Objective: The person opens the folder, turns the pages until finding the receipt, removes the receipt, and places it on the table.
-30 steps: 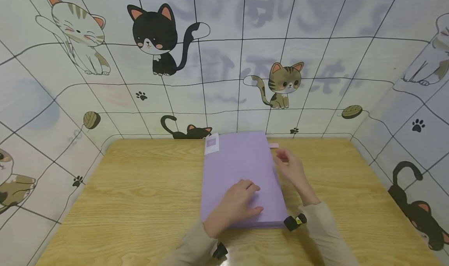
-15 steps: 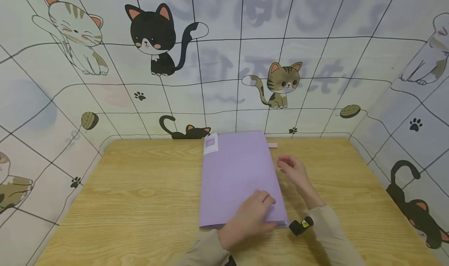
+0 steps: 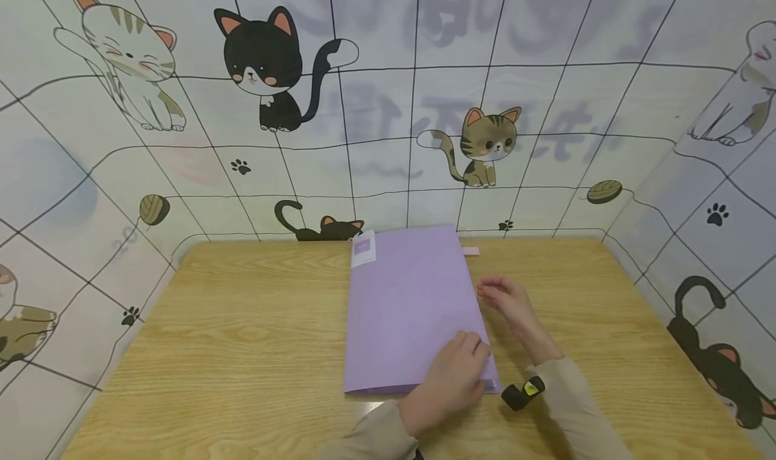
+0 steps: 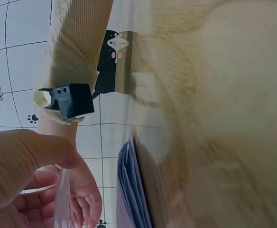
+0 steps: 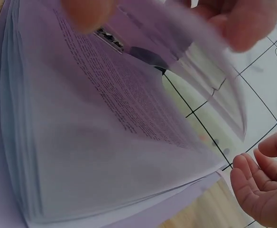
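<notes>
A purple folder (image 3: pixel 406 305) lies on the table, a white label (image 3: pixel 364 248) at its upper left corner. At its lower right corner my left hand (image 3: pixel 455 372) pinches the cover's edge. The left wrist view shows this clear purple cover (image 4: pixel 64 202) between thumb and fingers, lifted off the pages below. Under it, in the right wrist view, a page of small print (image 5: pixel 110 99) tops a stack of sleeves. Beside the folder's right edge hovers my right hand (image 3: pixel 509 305), its fingers loosely bent around nothing.
A pink tab (image 3: pixel 471 251) sticks out at the folder's upper right. The wooden table (image 3: pixel 254 325) meets cat-patterned walls (image 3: pixel 388 110) at the back and sides. A black wrist camera (image 3: pixel 523 392) sits at the right sleeve.
My left hand has slid from the middle of the cover to its lower right corner and now pinches the edge there. The right hand has shifted slightly down toward me.
</notes>
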The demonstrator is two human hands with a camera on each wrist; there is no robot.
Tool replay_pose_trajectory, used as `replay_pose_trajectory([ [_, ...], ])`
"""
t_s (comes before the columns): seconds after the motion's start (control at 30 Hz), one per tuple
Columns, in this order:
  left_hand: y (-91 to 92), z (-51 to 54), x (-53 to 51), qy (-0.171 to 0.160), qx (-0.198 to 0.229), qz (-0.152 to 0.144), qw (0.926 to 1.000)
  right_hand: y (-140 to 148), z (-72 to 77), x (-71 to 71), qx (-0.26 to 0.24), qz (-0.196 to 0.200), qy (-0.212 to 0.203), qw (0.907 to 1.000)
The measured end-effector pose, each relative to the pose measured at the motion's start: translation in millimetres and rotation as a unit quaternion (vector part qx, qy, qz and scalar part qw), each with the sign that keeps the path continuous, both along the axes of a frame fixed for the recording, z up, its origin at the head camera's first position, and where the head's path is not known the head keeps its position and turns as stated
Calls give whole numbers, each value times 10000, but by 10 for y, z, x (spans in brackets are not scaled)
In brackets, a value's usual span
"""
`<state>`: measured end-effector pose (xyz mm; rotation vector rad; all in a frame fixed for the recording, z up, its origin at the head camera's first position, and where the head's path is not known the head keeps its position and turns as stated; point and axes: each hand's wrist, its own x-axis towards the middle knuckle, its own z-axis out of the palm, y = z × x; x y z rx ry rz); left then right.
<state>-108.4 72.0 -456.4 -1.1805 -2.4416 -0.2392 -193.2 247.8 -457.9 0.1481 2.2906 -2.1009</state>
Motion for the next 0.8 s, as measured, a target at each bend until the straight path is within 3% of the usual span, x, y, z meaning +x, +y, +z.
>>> replay_pose_trajectory([
  [0.13,12,22,21,142,-11,55,9999,-13,-20,-11,-63,97,-28,9999],
  [0.27,1,61,41,442,244,47,9987,-54,-16,-20,-35,109,-69,9999],
  [0.4,-42,174,67,706,697,-12,9951,-115,-32,-60,-1,68,6,10000],
  [0.53,-96,313,95,825,1137,-45,9901,-171,-38,-110,361,234,131,9990],
  [0.67,-159,434,117,812,1696,-79,9821,-232,-46,-146,692,463,182,9964],
  [0.8,-241,547,125,999,2261,-101,9689,-312,-68,-167,772,657,42,9948],
])
